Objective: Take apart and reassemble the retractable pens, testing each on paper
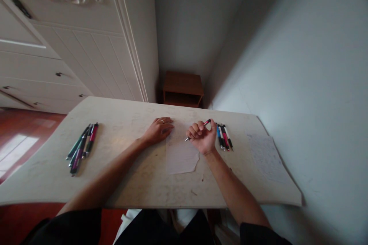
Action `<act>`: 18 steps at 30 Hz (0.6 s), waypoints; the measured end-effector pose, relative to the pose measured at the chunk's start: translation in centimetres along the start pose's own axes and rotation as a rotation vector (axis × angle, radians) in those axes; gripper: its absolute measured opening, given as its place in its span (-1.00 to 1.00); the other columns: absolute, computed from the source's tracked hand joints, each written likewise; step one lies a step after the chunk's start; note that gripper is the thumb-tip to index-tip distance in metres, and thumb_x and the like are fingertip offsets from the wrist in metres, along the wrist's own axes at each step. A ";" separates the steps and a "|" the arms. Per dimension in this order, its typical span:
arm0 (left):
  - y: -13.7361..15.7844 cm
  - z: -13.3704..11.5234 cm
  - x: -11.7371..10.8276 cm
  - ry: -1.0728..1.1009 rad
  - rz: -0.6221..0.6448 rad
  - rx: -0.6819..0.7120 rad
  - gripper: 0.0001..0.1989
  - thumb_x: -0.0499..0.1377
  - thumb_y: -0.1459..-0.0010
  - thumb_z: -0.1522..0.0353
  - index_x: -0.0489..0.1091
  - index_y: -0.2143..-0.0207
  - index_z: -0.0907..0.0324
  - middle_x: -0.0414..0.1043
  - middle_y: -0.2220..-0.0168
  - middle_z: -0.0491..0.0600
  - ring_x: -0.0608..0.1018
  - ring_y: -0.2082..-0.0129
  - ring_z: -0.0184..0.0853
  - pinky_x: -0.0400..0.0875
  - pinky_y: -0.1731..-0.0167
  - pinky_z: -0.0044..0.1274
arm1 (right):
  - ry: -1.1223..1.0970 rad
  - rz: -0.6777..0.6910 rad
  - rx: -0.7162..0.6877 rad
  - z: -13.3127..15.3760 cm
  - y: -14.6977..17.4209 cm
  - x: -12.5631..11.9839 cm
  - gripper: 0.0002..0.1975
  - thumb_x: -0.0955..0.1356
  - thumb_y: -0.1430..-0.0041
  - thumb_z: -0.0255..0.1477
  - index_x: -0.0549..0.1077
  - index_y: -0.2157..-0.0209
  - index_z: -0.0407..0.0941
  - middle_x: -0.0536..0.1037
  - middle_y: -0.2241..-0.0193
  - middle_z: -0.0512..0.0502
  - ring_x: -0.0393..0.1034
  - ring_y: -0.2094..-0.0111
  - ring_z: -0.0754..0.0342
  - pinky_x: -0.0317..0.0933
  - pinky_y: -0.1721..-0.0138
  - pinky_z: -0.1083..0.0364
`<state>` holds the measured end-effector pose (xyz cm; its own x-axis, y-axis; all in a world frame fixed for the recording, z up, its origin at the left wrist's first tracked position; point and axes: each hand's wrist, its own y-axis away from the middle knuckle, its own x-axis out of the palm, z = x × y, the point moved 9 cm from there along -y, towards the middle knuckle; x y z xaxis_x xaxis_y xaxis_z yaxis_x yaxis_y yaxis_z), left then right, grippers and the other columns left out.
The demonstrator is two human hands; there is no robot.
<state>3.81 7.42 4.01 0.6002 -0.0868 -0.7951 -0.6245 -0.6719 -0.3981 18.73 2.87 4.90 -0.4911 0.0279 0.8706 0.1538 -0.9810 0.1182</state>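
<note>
My right hand (203,136) is turned partly palm-up above the sheet of paper, its fingers closed around a pen (207,122). The pen has a red and black barrel; its thumb end rises to the right and its metal tip points down-left. My left hand (159,129), wearing a ring, lies flat with fingers out at the left edge of the paper (181,159). That sheet looks lined and has a torn lower right corner. Just right of my right hand lies a row of several pens (224,137), blue, red, black and white.
A loose pile of several pens (82,149) lies on the left of the white table (126,183). A written-on sheet (267,157) rests near the right edge. Beyond stand a brown wooden stand (184,83) and a white cabinet (94,57); a wall (310,84) borders the right.
</note>
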 end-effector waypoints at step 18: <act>-0.1 0.0 0.1 -0.005 0.013 -0.016 -0.76 0.09 -0.25 0.31 0.54 0.16 0.14 0.49 0.01 0.09 0.47 -0.05 -0.15 0.31 -0.09 -0.23 | -0.001 0.018 -0.023 0.1 0.0 0.2 -0.51 0.19 -0.22 -0.03 0.14 0.62 -0.08 0.04 0.67 0.12 -0.11 0.61 0.16 -0.03 0.50 0.09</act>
<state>3.93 7.45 4.02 0.5900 -0.0918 -0.8022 -0.6238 -0.6826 -0.3807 18.72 2.85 5.11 -0.4880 0.0108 0.8728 0.1428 -0.9855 0.0920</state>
